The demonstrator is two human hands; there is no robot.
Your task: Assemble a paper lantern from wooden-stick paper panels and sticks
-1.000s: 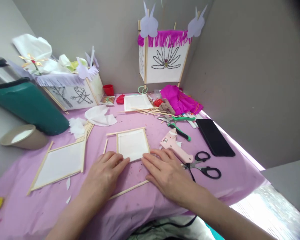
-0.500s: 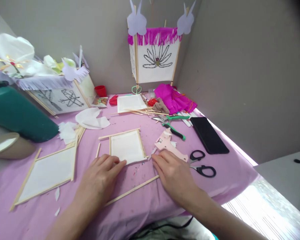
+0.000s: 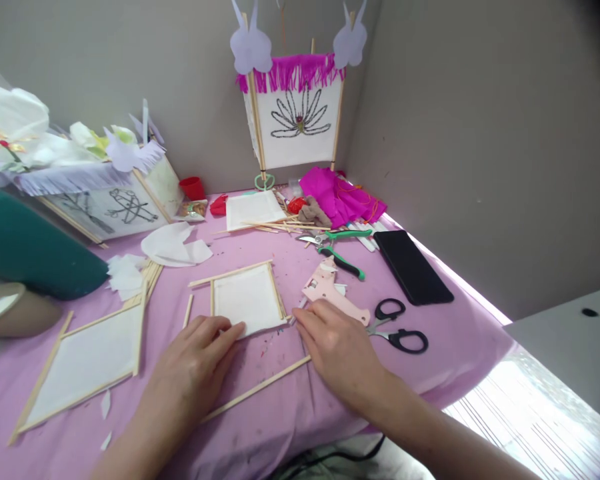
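Note:
My left hand (image 3: pixel 197 357) is at the near left corner of a small white paper panel framed with wooden sticks (image 3: pixel 245 300). Its fingers curl over the near edge, with the thumb along it. Beside the near right corner, my right hand (image 3: pixel 337 343) has its fingertips pressed together. A narrow pale strip (image 3: pixel 300 308) lies at those fingertips; whether they grip it is hidden. A pink glue gun (image 3: pixel 347 307) lies just beyond this hand. One loose wooden stick (image 3: pixel 257 389) stretches across the cloth between my wrists.
A larger framed panel (image 3: pixel 87 363) lies left. Black-handled scissors (image 3: pixel 410 341), green-handled pruning shears (image 3: pixel 347 235) and a black phone (image 3: pixel 414 268) lie right. Two decorated paper lanterns (image 3: pixel 300 147) stand at the back. A green bottle (image 3: pixel 35 247) and beige cup (image 3: pixel 23 313) are at far left.
The whole view has shifted slightly, so most things appear a little further left. Both hands keep nearly the same place at the small panel.

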